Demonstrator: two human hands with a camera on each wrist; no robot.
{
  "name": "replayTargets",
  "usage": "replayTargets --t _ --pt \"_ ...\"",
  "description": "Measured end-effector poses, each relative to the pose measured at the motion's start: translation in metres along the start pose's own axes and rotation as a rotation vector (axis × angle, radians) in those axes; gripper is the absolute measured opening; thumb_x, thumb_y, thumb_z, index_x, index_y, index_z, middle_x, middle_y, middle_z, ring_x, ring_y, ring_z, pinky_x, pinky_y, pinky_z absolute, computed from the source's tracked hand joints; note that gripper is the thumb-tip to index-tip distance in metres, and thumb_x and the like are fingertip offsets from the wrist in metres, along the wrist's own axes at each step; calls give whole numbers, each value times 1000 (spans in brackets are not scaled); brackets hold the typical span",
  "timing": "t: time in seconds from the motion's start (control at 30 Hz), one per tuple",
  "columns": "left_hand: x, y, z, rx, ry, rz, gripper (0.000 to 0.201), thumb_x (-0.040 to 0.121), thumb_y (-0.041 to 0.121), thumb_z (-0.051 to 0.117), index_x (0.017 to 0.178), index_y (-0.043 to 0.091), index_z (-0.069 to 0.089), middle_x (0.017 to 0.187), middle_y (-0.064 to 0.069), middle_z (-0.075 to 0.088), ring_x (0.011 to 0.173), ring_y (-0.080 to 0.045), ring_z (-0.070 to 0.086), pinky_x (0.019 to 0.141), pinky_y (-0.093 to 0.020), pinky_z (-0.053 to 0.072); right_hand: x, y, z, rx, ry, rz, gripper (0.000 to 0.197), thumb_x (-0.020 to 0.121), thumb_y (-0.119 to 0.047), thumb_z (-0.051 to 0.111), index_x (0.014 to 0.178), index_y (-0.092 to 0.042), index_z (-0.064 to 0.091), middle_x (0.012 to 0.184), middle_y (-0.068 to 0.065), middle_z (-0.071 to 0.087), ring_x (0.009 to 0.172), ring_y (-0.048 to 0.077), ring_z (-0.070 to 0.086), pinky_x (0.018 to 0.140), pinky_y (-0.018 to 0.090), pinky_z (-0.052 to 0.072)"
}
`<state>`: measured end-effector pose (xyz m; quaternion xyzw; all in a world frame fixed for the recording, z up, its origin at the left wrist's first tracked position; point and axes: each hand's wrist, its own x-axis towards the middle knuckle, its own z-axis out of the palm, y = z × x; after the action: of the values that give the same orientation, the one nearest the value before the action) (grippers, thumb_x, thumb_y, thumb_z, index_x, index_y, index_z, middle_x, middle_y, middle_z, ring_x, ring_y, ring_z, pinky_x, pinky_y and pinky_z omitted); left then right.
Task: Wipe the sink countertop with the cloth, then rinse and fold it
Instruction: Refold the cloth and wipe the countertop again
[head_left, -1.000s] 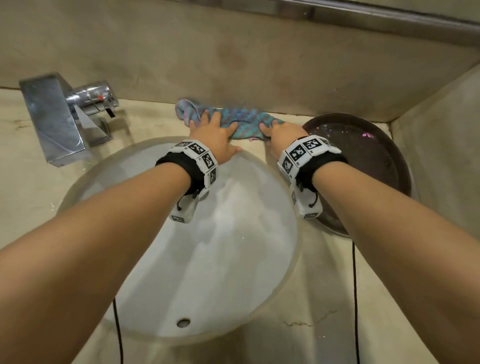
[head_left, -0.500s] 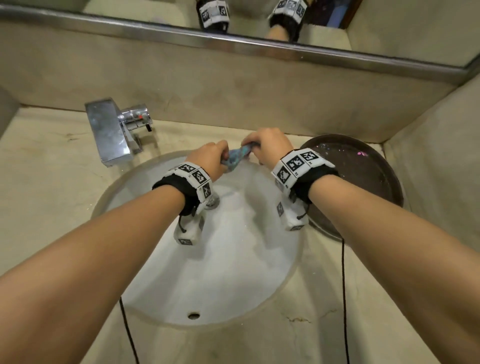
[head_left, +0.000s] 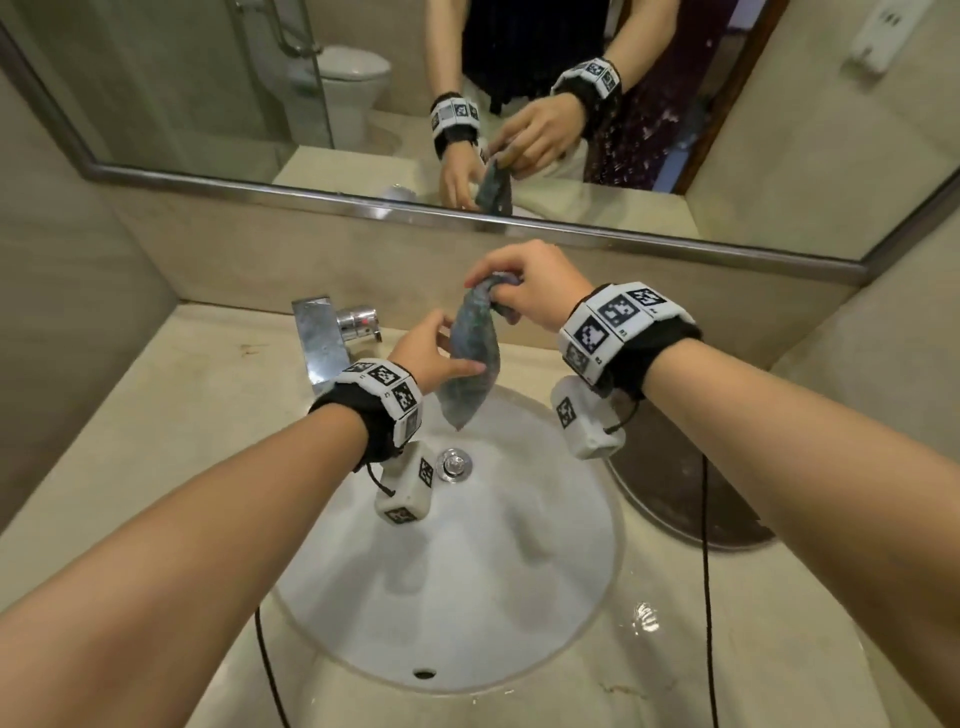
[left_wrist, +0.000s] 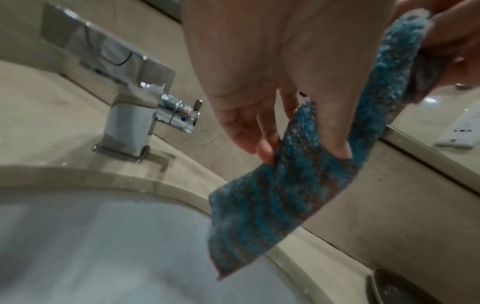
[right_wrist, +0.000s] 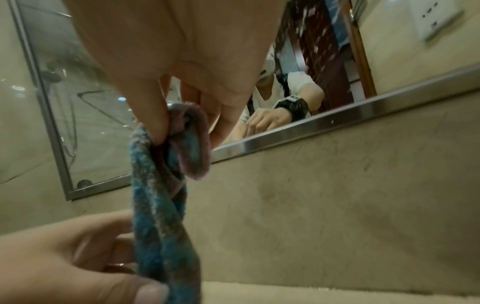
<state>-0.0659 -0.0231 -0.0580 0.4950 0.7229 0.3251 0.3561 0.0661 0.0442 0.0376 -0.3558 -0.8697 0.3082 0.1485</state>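
A blue-and-pink striped cloth (head_left: 472, 353) (left_wrist: 280, 197) (right_wrist: 161, 216) hangs in the air above the back of the white sink basin (head_left: 467, 597). My right hand (head_left: 524, 291) (right_wrist: 182, 115) pinches its bunched top end between thumb and fingers. Lower down, my left hand (head_left: 441, 353) (left_wrist: 298, 144) pinches the cloth's middle, thumb in front and fingers behind. The cloth's free corner points down toward the drain plug (head_left: 453, 464). The beige countertop (head_left: 171, 415) surrounds the basin.
A chrome tap (head_left: 327, 338) (left_wrist: 135, 115) stands at the basin's back left. A dark round tray (head_left: 670, 483) lies on the counter at the right. A mirror (head_left: 208, 104) runs along the back wall. Water drops (head_left: 647, 616) sit right of the basin.
Both hands gathered the cloth from the counter behind the basin and lifted it. It now hangs from the raised right hand, with the left hand lower on it.
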Motion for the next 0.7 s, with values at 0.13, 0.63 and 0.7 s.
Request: replayTargets --t 0.13,0.63,0.7 --pt "0 8 -10 69 131 36 27 81 14 67 106 6 59 107 -13 66 97 -29 61 79 -34 48 1 -4 -14 -40 22 2 33 84 8 48 102 -9 71 82 6 62 43 5 52 63 38 55" --pt "-10 45 -54 -349 86 161 33 88 -10 48 74 21 50 78 -1 55 71 -10 57 55 -17 55 -10 16 51 9 -136 244 64 66 -39 78 122 -16 58 102 3 50 96 21 49 85 28 41" --pt "-16 43 -57 -428 74 160 31 88 -10 47 77 19 51 80 -3 57 75 -12 59 57 -17 57 -3 17 67 118 -86 219 83 51 -51 80 124 -22 52 114 7 56 109 24 52 96 38 45"
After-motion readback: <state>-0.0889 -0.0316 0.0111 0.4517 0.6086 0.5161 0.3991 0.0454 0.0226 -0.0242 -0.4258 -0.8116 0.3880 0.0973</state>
